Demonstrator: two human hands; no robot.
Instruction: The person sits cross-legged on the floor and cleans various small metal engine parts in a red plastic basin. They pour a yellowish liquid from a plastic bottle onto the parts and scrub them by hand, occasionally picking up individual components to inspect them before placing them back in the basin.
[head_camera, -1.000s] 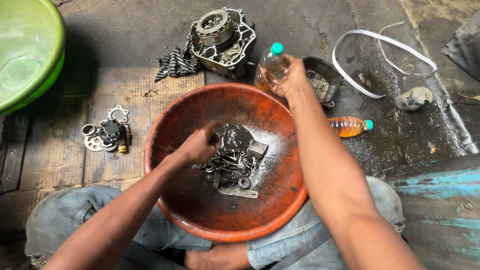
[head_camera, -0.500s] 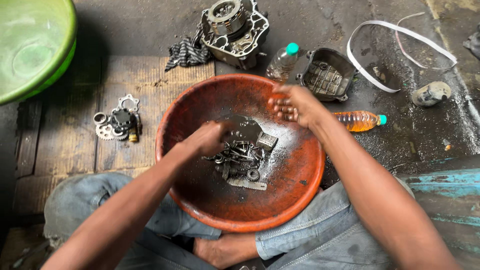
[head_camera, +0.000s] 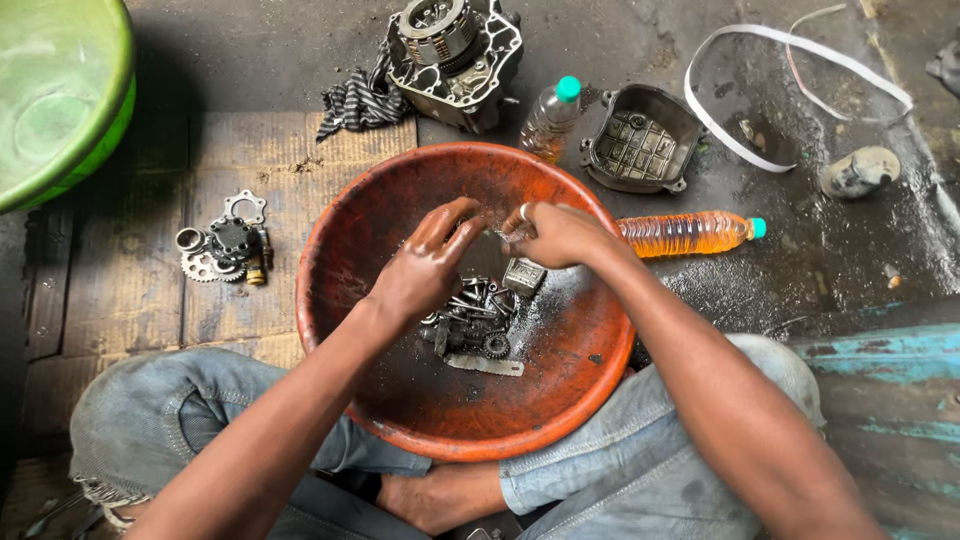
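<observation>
Small part: a small metal piece (head_camera: 505, 232) sits between the two hands over the basin; too small and covered to tell what kind.
Right hand (head_camera: 560, 236): fingers curled closed, pinching the piece at its tip; thumb side turned toward the left hand.
Left hand (head_camera: 428, 265): fingers loosely extended, half open, tips meeting the same piece; whether it truly clamps it I cannot tell.
Parts pile (head_camera: 470, 318): bolts, a small gear and a flat plate directly below the grip, lying in dark oily liquid, judged grouped there because the basin floor slopes to its middle.
Basin (head_camera: 340, 235): red-orange, round, resting on the person's crossed legs, which keeps it under both hands.
Beyond the grip: engine casing (head_camera: 455, 55), striped rag (head_camera: 358, 102), upright bottle (head_camera: 549, 116), dark cover (head_camera: 643, 150).
Right of the grip: lying bottle (head_camera: 690, 232) of amber liquid.
Left of the grip: sprocket cluster (head_camera: 222, 247) on wood; green tub (head_camera: 55, 95) farther off.
</observation>
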